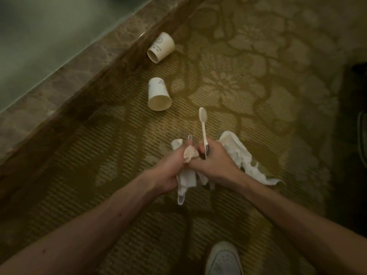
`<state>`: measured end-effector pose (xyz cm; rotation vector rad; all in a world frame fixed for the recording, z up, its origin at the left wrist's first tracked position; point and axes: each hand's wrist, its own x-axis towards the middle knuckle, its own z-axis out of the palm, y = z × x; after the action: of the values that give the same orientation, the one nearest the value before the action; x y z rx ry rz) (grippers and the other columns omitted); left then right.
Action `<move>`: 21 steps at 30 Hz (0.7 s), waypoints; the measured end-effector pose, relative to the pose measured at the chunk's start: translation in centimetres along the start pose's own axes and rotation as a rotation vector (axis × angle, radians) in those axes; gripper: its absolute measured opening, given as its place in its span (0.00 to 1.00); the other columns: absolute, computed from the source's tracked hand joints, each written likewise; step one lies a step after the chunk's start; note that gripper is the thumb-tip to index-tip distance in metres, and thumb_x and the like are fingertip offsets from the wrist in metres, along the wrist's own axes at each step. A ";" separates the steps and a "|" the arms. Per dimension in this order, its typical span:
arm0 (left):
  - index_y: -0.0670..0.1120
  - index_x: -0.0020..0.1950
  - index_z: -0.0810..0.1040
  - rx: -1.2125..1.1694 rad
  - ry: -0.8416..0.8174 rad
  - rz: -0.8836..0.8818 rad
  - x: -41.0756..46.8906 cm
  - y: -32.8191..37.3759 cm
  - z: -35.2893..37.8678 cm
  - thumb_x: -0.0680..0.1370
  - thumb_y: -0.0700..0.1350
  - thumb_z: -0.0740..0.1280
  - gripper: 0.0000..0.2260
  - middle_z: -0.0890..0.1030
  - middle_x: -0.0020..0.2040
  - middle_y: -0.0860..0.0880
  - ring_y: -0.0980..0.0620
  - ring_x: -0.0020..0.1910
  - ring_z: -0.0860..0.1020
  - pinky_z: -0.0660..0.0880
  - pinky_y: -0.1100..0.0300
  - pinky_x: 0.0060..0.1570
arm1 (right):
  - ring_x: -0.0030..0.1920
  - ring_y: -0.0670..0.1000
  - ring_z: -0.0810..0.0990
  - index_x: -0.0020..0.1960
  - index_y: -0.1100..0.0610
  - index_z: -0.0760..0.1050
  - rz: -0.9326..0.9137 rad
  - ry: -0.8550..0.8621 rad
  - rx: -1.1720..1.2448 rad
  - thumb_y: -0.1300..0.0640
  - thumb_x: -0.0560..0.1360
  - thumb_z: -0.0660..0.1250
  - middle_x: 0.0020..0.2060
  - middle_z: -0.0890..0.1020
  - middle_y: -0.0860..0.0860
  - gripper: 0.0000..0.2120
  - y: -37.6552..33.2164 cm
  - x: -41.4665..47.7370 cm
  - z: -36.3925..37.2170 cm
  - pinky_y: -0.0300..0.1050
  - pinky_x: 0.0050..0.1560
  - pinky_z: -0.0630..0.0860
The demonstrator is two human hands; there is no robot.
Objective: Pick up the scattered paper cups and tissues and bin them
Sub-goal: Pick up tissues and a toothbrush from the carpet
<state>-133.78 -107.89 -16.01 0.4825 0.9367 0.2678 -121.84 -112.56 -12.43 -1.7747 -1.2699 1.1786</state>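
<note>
left hand: we clench it round a crumpled tissue wad.
right hand: we grip a toothbrush upright, with a second tissue trailing from the palm.
cups: the nearer cup and farther cup lie on their sides at the carpet's left edge, beside the marble ledge.
step: tissues gathered, we judge; cups not yet picked up.
next: we need one hand freed, then a reach forward; no bin shows.
</note>
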 end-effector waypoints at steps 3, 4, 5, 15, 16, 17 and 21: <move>0.40 0.60 0.81 0.057 0.058 0.024 0.3 0.1 0.2 0.76 0.52 0.72 0.19 0.85 0.50 0.39 0.42 0.47 0.85 0.81 0.53 0.41 | 0.46 0.50 0.85 0.49 0.53 0.80 0.090 -0.127 0.090 0.49 0.66 0.79 0.43 0.86 0.50 0.16 0.7 -0.2 -3.1 0.45 0.48 0.83; 0.38 0.61 0.78 0.065 0.113 0.023 0.5 0.2 -0.1 0.77 0.49 0.71 0.18 0.84 0.48 0.39 0.42 0.44 0.85 0.80 0.53 0.37 | 0.49 0.53 0.85 0.53 0.53 0.80 0.131 -0.105 0.082 0.45 0.64 0.79 0.47 0.86 0.52 0.22 1.1 0.0 -4.7 0.50 0.51 0.83; 0.38 0.61 0.75 0.068 0.163 0.017 0.7 0.3 -0.3 0.79 0.47 0.69 0.16 0.83 0.47 0.38 0.41 0.43 0.84 0.79 0.54 0.34 | 0.52 0.55 0.84 0.55 0.51 0.79 0.161 -0.036 0.029 0.40 0.62 0.79 0.51 0.84 0.53 0.27 1.7 0.1 -6.4 0.55 0.52 0.82; 0.42 0.50 0.77 0.269 0.302 0.091 2.2 -1.4 1.5 0.80 0.40 0.66 0.02 0.80 0.41 0.44 0.50 0.33 0.81 0.77 0.59 0.26 | 0.46 0.48 0.76 0.51 0.47 0.70 0.240 0.007 -0.642 0.39 0.63 0.78 0.46 0.76 0.45 0.25 10.6 -1.3 -9.5 0.48 0.42 0.75; 0.44 0.49 0.77 0.327 0.335 0.124 2.3 -1.7 1.7 0.79 0.39 0.67 0.00 0.80 0.42 0.44 0.49 0.35 0.81 0.79 0.58 0.28 | 0.43 0.50 0.76 0.46 0.48 0.70 0.240 0.055 -0.642 0.42 0.66 0.77 0.42 0.76 0.46 0.20 11.0 -1.2 -9.4 0.49 0.39 0.75; 0.45 0.49 0.77 0.392 0.368 0.154 2.6 -2.0 1.8 0.79 0.39 0.67 0.02 0.80 0.44 0.44 0.48 0.38 0.82 0.81 0.55 0.30 | 0.41 0.51 0.77 0.44 0.51 0.71 0.238 0.095 -0.605 0.46 0.68 0.76 0.40 0.78 0.47 0.16 11.3 -1.2 -9.4 0.50 0.37 0.75; 0.47 0.56 0.78 0.722 0.424 0.308 4.0 -3.8 2.6 0.78 0.46 0.69 0.08 0.82 0.45 0.50 0.51 0.42 0.83 0.83 0.52 0.37 | 0.36 0.47 0.79 0.40 0.53 0.75 0.262 0.205 -0.423 0.55 0.71 0.74 0.33 0.80 0.46 0.08 11.5 -1.5 -10.2 0.40 0.32 0.74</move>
<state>-129.33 -110.20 -19.47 1.2761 1.3735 0.3127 -108.46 -117.71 -18.10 -2.3641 -1.2562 0.8712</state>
